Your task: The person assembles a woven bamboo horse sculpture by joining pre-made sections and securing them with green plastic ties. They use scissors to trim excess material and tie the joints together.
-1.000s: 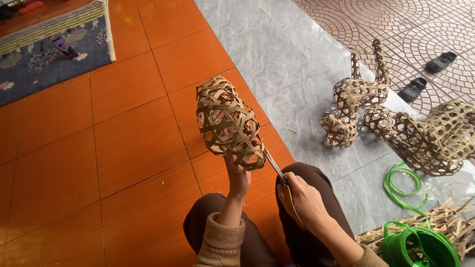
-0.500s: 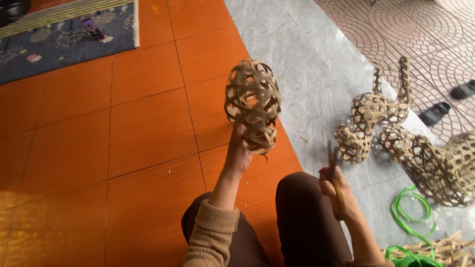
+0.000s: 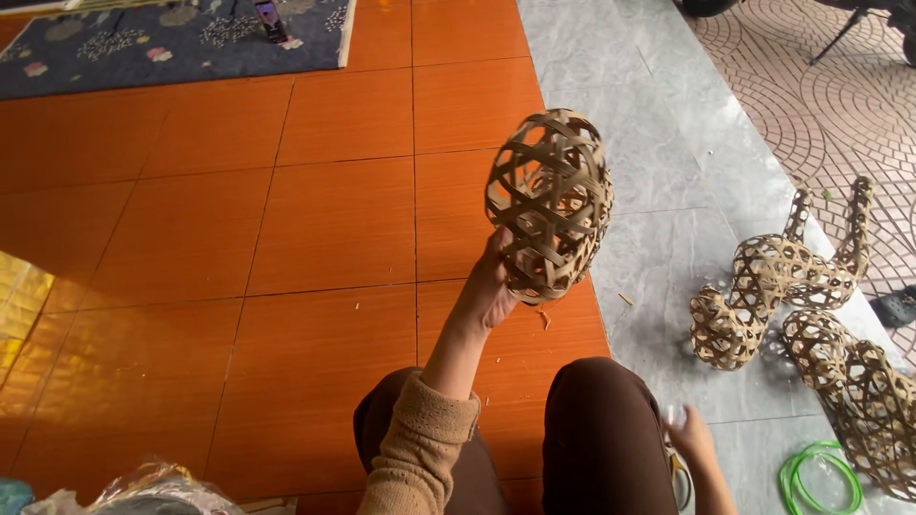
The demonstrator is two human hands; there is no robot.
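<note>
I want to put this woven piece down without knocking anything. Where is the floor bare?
The orange tiles are bare from the rug down to the knees, left of the left hand holding the woven ball. The grey slab is bare above the woven animal figures. It is crowded low right: figures, green coil, right hand.

Left hand [image 3: 491, 291] is raised, arm outstretched, fingers clasped above the knees [image 3: 592, 420]; right hand [image 3: 692, 443] hangs low beside them.
</note>
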